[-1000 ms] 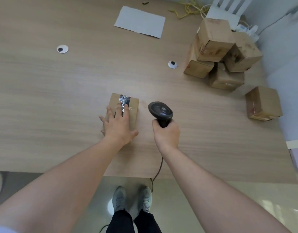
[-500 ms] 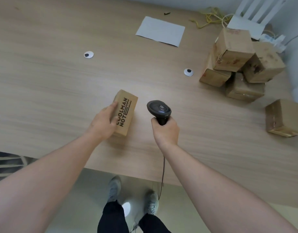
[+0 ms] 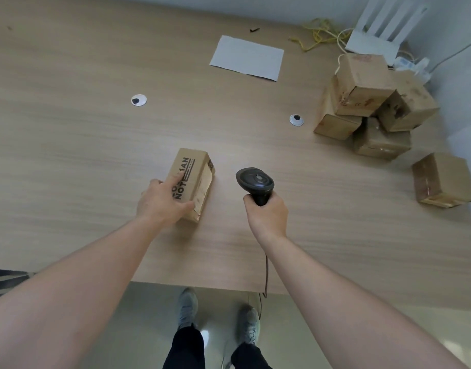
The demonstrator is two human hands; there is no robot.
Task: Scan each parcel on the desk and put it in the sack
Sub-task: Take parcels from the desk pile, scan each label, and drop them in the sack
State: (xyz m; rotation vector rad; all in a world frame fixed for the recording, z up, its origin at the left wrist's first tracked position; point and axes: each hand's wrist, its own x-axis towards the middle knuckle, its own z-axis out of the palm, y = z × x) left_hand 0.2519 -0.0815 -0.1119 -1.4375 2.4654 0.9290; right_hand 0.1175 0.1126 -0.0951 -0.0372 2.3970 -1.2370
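A small brown parcel (image 3: 195, 174) with black lettering on its top face lies on the wooden desk (image 3: 82, 161), near the front edge. My left hand (image 3: 162, 199) grips its near left end, fingers over the top and thumb at the near corner. My right hand (image 3: 267, 215) holds a black barcode scanner (image 3: 255, 182) by its handle, to the right of the parcel and apart from it. Its cable hangs over the desk edge. No sack is in view.
A pile of several brown parcels (image 3: 372, 107) sits at the right rear, with one more parcel (image 3: 444, 179) alone by the right edge. A white sheet (image 3: 247, 58) lies at the back. Two round cable grommets (image 3: 138, 100) (image 3: 296, 120) are set in the desk. A white chair (image 3: 383, 25) and yellow cord (image 3: 319, 33) stand behind.
My left hand has rolled the parcel from its taped face onto a side, so the lettered face is up, and now grips it. The scanner hand has stayed beside it.
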